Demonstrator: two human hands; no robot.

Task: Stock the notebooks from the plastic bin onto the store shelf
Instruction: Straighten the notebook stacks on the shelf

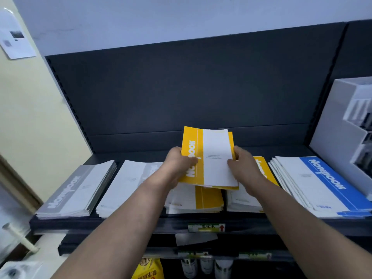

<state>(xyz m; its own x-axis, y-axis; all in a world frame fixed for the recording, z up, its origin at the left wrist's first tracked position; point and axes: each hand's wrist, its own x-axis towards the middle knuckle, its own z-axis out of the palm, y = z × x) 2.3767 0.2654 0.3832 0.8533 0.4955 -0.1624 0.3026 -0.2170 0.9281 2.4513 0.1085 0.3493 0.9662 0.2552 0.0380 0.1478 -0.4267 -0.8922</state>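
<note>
Head view: the left hand (177, 162) and right hand (244, 166) each keep a closed grip on one side of a thin stack of flat yellow-and-white paper notebooks (215, 154). The stack is over the neat notebook piles (201, 200) on the dark shelf (120, 224).

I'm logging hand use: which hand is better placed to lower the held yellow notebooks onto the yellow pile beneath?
Probably the left hand: its thumb lies across the held notebooks and it sits over the yellow pile. The right hand grips only the right edge, over the neighbouring pile.
</note>
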